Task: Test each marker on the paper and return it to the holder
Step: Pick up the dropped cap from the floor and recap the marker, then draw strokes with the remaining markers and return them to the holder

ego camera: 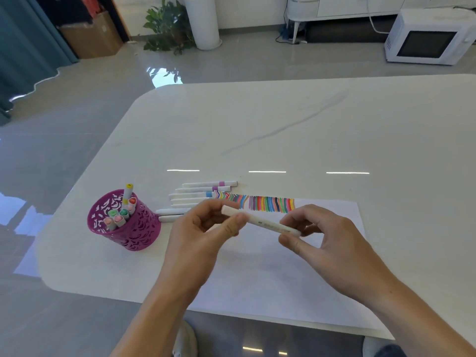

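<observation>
You held a white marker above the paper. Your left hand pinched its left end and your right hand its right end, each grip closed on it. Coloured strokes lined the paper's far edge. Loose markers lay far left of them. Further left on the tabletop stood the purple holder, several markers inside.
</observation>
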A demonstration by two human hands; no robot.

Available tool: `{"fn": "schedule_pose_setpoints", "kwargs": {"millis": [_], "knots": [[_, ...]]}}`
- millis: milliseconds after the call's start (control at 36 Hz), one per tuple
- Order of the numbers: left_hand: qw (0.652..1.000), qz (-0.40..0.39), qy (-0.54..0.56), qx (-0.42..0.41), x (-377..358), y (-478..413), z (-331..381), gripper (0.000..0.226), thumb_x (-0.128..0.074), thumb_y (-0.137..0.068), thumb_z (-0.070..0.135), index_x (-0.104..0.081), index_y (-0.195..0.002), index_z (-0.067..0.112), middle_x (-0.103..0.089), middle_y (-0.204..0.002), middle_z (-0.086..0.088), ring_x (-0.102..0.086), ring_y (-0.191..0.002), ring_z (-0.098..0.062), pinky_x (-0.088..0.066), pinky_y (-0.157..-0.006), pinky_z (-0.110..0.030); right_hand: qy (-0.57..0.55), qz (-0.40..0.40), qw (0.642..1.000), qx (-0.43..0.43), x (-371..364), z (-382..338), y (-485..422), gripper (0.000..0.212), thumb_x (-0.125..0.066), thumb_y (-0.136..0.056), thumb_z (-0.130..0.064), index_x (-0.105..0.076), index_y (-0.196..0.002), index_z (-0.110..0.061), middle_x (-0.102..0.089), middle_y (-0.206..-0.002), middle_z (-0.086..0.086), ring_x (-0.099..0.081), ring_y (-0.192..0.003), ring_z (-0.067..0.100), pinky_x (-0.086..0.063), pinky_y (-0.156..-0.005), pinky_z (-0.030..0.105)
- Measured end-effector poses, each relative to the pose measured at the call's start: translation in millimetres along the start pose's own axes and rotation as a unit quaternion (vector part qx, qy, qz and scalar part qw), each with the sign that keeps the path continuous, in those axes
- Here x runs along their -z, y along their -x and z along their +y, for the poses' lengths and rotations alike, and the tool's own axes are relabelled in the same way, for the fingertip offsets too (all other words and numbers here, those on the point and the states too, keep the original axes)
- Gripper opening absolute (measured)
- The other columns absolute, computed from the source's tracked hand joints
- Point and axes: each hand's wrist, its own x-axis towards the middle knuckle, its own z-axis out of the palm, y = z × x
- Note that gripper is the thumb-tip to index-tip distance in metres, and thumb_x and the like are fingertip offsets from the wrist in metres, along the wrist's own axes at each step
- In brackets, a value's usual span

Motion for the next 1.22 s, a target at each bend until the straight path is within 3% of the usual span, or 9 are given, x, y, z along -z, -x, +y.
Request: {"fn": "schedule_pose_setpoints", "kwargs": {"millis": [111, 222, 306, 472, 583, 722, 833, 1139, 1222], "knots": [[0.997, 0.053, 0.000, -0.055, 17, 5, 6, 0.017, -0.080, -0.083, 0.023, -0.077, -0.100, 0.022, -0.077, -0.103, -0.003, -0.072, -0.102, -0.022, -0.058, -0.090, -0.035, 0.023, 0.003, 1.000, -0.008, -6, 0, 0, 0.020, -0.079, -0.090, -0.030, -0.065, -0.097, -0.042, -0.067, -0.097, -0.025, -0.059, -0.102, -0.006, -0.044, -0.083, 0.001], [0.978, 0.143, -0.068, -0.134, 32, 12, 17, 0.021, -0.071, -0.090, 0.025, -0.075, -0.107, 0.037, -0.077, -0.103, 0.007, -0.072, -0.101, -0.011, -0.054, -0.083, -0.014, 0.052, -0.021, 0.998, -0.006, -16, -3, 0, 0.020, -0.077, -0.092, -0.025, -0.064, -0.095, -0.040, -0.068, -0.093, -0.019, -0.058, -0.099, -0.007, -0.045, -0.081, 0.004], [0.944, 0.212, -0.152, -0.203, 47, 14, 24, 0.025, -0.064, -0.097, 0.027, -0.071, -0.117, 0.040, -0.074, -0.105, 0.014, -0.070, -0.102, -0.003, -0.051, -0.080, -0.009, 0.082, -0.052, 0.995, -0.004, -26, -7, 0, 0.020, -0.075, -0.094, -0.028, -0.062, -0.098, -0.043, -0.066, -0.096, -0.021, -0.056, -0.101, -0.010, -0.046, -0.079, 0.006], [0.887, 0.293, -0.187, -0.305, 79, 16, 36, 0.027, -0.059, -0.102, 0.019, -0.066, -0.126, 0.030, -0.068, -0.109, 0.004, -0.068, -0.108, -0.025, -0.055, -0.089, -0.031, 0.113, -0.073, 0.991, 0.015, -38, -10, 0, 0.016, -0.073, -0.094, -0.028, -0.064, -0.101, -0.040, -0.065, -0.096, -0.023, -0.055, -0.102, -0.009, -0.046, -0.081, 0.008], [0.860, 0.325, -0.201, -0.338, 93, 15, 38, 0.028, -0.057, -0.103, 0.014, -0.066, -0.126, 0.026, -0.066, -0.107, 0.001, -0.067, -0.107, -0.023, -0.053, -0.090, -0.026, 0.126, -0.081, 0.989, 0.016, -40, -11, -1, 0.015, -0.072, -0.096, -0.030, -0.063, -0.102, -0.041, -0.064, -0.096, -0.023, -0.057, -0.100, -0.007, -0.048, -0.084, 0.010], [0.862, 0.321, -0.255, -0.300, 100, 13, 30, 0.027, -0.056, -0.102, 0.015, -0.067, -0.123, 0.029, -0.068, -0.114, 0.008, -0.066, -0.110, -0.018, -0.053, -0.090, -0.028, 0.140, -0.086, 0.986, 0.016, -40, -9, -1, 0.015, -0.070, -0.096, -0.031, -0.062, -0.103, -0.042, -0.063, -0.097, -0.025, -0.057, -0.100, -0.008, -0.049, -0.085, 0.012], [0.871, 0.315, -0.290, -0.240, 102, 9, 22, 0.027, -0.060, -0.100, 0.023, -0.066, -0.124, 0.036, -0.067, -0.114, 0.014, -0.066, -0.109, -0.011, -0.054, -0.088, -0.018, 0.143, -0.086, 0.986, 0.015, -40, -8, -2, 0.015, -0.069, -0.097, -0.032, -0.061, -0.103, -0.042, -0.062, -0.098, -0.026, -0.055, -0.101, -0.010, -0.048, -0.085, 0.011], [0.862, 0.373, -0.314, -0.141, 101, 1, 16, 0.013, -0.064, -0.094, 0.040, -0.067, -0.104, 0.047, -0.067, -0.093, 0.037, -0.064, -0.092, 0.011, -0.046, -0.074, -0.015, 0.135, -0.091, 0.987, 0.011, -39, -5, -4, 0.013, -0.067, -0.097, -0.030, -0.063, -0.104, -0.040, -0.063, -0.099, -0.022, -0.055, -0.104, -0.007, -0.046, -0.086, 0.013], [0.860, 0.377, -0.328, -0.107, 102, -1, 13, 0.008, -0.065, -0.094, 0.043, -0.069, -0.100, 0.044, -0.067, -0.090, 0.036, -0.061, -0.090, 0.013, -0.045, -0.070, -0.014, 0.136, -0.091, 0.986, 0.008, -39, -4, -5, 0.013, -0.066, -0.098, -0.031, -0.063, -0.104, -0.041, -0.063, -0.100, -0.024, -0.053, -0.105, -0.009, -0.045, -0.085, 0.011]]}}
